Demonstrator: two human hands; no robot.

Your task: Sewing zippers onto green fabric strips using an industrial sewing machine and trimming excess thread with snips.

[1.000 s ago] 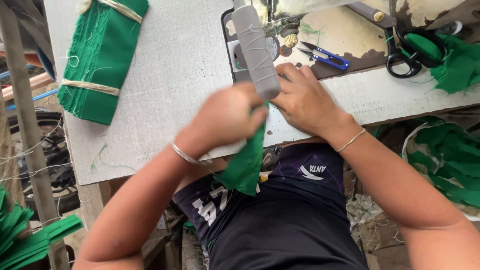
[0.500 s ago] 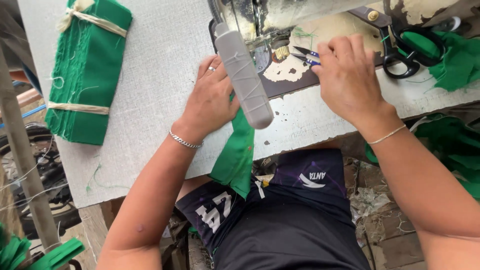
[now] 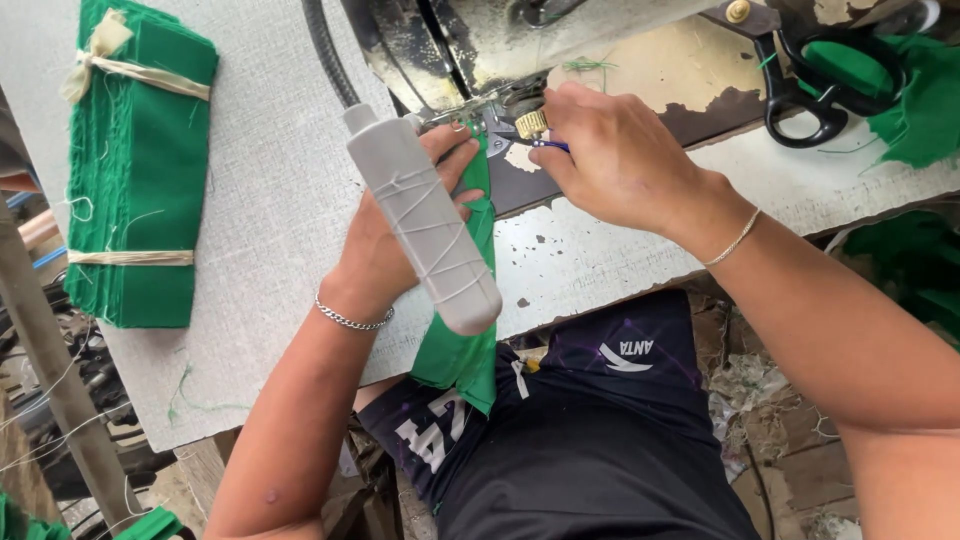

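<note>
My left hand (image 3: 395,250) presses a strip of green cloth (image 3: 468,345) flat on the worn sewing table (image 3: 270,200), fingers near the needle area. The cloth hangs off the table edge onto my lap. A grey thread cone (image 3: 425,225) wrapped in white thread stands over my left hand and hides part of it. My right hand (image 3: 610,160) grips small blue-handled thread snips (image 3: 535,130) just under the sewing machine head (image 3: 480,45), right beside the top end of the green cloth.
A tied bundle of green cloth pieces (image 3: 135,165) lies at the table's left. Black-handled scissors (image 3: 830,85) and loose green fabric (image 3: 925,100) sit at the far right. More green cloth lies below the table on both sides.
My right hand has picked up the blue snips and brought them to the needle area. My left hand slid forward along the green cloth. The view has closed in on the machine.
</note>
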